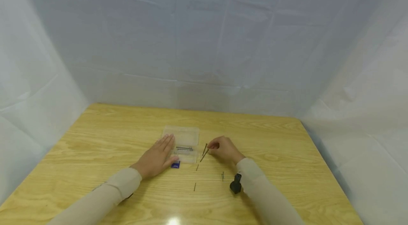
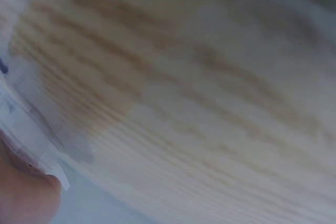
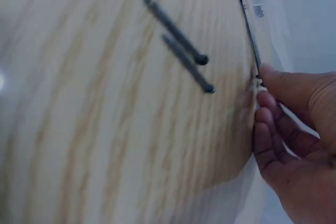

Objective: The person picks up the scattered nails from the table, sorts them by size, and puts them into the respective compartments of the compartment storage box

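Observation:
A clear plastic box [image 1: 191, 158] with its lid [image 1: 183, 131] folded back lies on the wooden table. Several long nails [image 1: 185, 149] lie inside it. My left hand [image 1: 157, 157] rests over the box's left side, fingers straight; in the left wrist view, a fingertip [image 2: 31, 200] is at the clear plastic edge. Just right of the box, my right hand [image 1: 224, 150] pinches a long nail [image 3: 250, 35] by its head end between thumb and fingers, its shaft slanting down toward the table. Another long nail [image 1: 204, 148] is close beside those fingertips.
Nearer me lie a short nail [image 1: 197, 167] and another short nail [image 1: 194, 186]. Two more nails [image 3: 178, 32] lie side by side below my right hand. A blue label [image 1: 175, 165] shows at the box's front left corner. White sheeting [image 1: 204, 41] surrounds the table.

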### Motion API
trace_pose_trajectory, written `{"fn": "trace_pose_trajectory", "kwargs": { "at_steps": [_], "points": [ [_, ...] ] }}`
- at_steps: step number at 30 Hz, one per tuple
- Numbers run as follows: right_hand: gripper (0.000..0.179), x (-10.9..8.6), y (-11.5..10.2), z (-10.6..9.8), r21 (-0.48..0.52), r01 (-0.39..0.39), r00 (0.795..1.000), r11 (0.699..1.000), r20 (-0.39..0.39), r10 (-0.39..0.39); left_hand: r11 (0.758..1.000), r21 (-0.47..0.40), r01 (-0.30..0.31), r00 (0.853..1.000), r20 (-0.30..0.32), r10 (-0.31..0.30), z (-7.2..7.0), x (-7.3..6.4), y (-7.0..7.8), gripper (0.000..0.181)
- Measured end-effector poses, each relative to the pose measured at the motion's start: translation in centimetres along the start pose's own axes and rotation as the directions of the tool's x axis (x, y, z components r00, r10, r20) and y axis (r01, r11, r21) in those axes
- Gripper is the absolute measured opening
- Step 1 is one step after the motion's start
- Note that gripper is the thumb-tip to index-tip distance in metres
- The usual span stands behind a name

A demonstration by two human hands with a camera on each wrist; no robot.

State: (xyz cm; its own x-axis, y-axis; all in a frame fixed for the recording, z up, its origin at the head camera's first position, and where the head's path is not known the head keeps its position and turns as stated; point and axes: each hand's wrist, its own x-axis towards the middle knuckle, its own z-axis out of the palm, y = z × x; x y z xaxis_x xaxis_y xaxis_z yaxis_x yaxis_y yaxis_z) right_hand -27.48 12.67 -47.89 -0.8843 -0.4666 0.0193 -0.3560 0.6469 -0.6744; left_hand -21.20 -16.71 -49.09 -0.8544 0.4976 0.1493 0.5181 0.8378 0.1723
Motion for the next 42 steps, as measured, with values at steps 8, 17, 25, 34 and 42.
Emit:
{"fn": "trace_pose_trajectory", "kwargs": {
  "at_steps": [8, 17, 25, 34, 42],
  "points": [
    [0.008, 0.5, 0.7, 0.3, -0.026, 0.086, 0.995, 0.996, 0.05, -0.084, 1.0, -0.002, -0.001, 1.0, 0.001, 0.001, -0.1, -0.2, 0.0, 0.076],
    [0.005, 0.7, 1.1, 0.4, -0.071, 0.126, 0.991, 0.99, 0.057, -0.122, 1.0, -0.004, 0.001, 1.0, -0.004, -0.001, -0.3, -0.3, 0.1, 0.076],
    [0.005, 0.6, 1.2, 0.4, -0.081, 0.133, 0.99, 0.988, 0.049, -0.13, 1.0, -0.007, -0.018, 0.999, -0.036, 0.018, 0.0, -0.2, 0.0, 0.075],
    [0.005, 0.3, 1.0, 0.6, -0.075, 0.111, 0.993, 0.991, 0.053, -0.107, 1.0, -0.002, 0.002, 1.0, 0.0, -0.002, -0.1, -0.3, 0.0, 0.076],
    [0.005, 0.1, 0.9, 0.4, -0.05, 0.115, 0.993, 0.992, 0.036, -0.114, 1.0, -0.002, 0.006, 1.0, 0.004, -0.006, -0.2, -0.4, 0.0, 0.076]
  ]
}}
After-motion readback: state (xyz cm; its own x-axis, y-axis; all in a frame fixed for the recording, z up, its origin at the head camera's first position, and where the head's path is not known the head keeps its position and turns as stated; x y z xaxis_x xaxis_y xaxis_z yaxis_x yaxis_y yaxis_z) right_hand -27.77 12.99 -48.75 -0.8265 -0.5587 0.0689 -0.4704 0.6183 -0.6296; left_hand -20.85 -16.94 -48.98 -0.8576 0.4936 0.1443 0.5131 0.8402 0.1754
